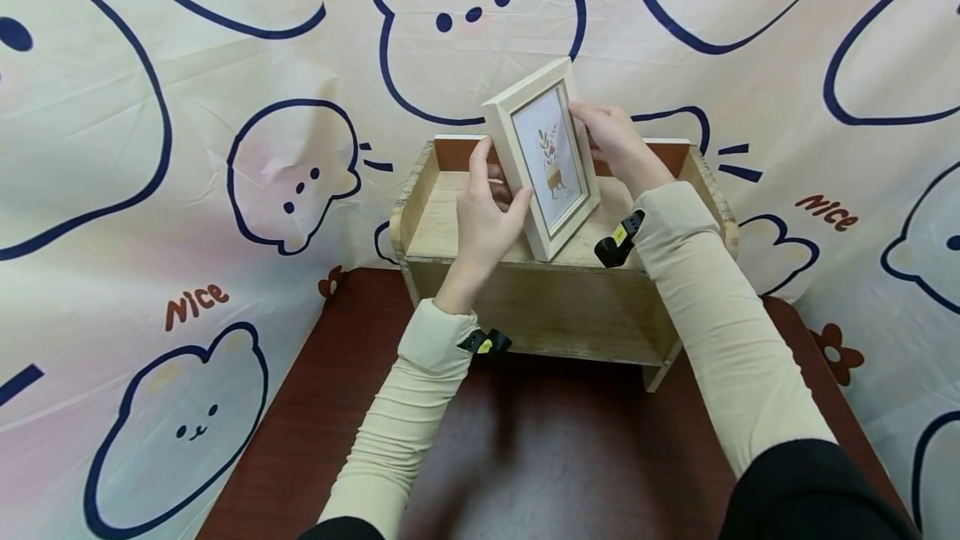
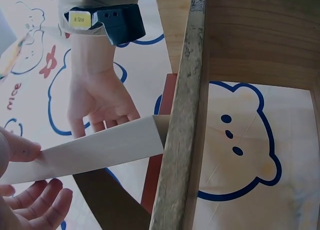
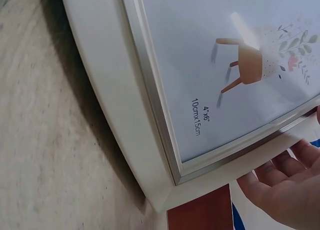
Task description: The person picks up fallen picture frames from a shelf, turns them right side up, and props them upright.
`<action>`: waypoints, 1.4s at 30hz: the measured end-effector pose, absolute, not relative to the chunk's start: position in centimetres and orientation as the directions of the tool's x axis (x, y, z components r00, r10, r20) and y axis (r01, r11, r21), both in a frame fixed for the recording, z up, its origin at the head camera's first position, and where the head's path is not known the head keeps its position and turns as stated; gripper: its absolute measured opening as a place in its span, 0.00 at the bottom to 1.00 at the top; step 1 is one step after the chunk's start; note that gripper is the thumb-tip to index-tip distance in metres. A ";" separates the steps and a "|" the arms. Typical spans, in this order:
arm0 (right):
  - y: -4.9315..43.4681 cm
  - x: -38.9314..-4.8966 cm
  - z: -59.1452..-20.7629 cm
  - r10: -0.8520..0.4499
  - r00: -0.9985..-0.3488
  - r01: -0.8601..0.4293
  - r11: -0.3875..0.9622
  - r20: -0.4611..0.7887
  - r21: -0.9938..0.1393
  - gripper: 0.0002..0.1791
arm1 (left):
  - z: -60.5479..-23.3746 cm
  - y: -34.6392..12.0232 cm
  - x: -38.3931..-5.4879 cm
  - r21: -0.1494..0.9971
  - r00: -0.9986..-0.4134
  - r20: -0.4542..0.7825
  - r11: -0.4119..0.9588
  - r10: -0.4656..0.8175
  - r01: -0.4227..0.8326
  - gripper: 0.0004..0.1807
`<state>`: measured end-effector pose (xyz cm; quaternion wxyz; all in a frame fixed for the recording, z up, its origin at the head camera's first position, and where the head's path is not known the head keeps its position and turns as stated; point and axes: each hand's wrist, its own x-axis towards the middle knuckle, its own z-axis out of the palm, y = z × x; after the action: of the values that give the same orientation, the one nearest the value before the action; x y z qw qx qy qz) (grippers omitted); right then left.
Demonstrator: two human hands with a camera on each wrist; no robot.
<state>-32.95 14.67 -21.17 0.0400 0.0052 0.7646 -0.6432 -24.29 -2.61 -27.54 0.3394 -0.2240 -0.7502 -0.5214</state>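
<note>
A cream picture frame [image 1: 532, 190] with a plant-and-stool print stands tilted over the top board of a small wooden shelf [image 1: 555, 298]. My left hand [image 1: 487, 211] holds its left side, thumb toward the front and fingers toward the back. The right hand [image 1: 618, 140] grips the opposite side near the upper part. Seen from the left wrist, the frame's pale side [image 2: 100, 147] lies between the thumb and fingers of the left hand [image 2: 35, 205]. In the right wrist view, the fingers of the right hand [image 3: 287, 185] bend behind the border, and the frame's lower edge is close over the board.
The shelf has raised side panels, a reddish-brown back strip [image 1: 457, 154] and an open space under its top board. It stands on a dark red-brown table [image 1: 555, 457]. Behind hangs a cloth [image 1: 300, 65] printed with bear outlines. Each wrist wears a small black camera [image 1: 621, 240].
</note>
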 end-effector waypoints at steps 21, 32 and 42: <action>16.1 -31.9 -21.6 0.006 -0.999 0.051 0.206 -0.051 -0.977 0.27 | -27.1 -4.0 -26.1 0.712 -0.741 0.671 0.282 -0.004 0.643 0.24; 17.1 -31.1 -22.0 0.028 -0.998 0.068 0.175 -0.064 -0.982 0.26 | -26.8 -4.5 -27.0 0.773 -0.800 0.599 0.244 0.021 0.585 0.23; 17.8 -30.2 -22.2 0.034 -0.999 0.019 0.153 -0.014 -0.988 0.25 | -26.5 -4.9 -27.6 0.781 -0.821 0.569 0.285 0.041 0.556 0.24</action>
<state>-30.25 17.83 -22.20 -0.0058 0.0177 0.7593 -0.6505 -27.61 -4.88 -26.49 0.2276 -0.1941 -0.7686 -0.5655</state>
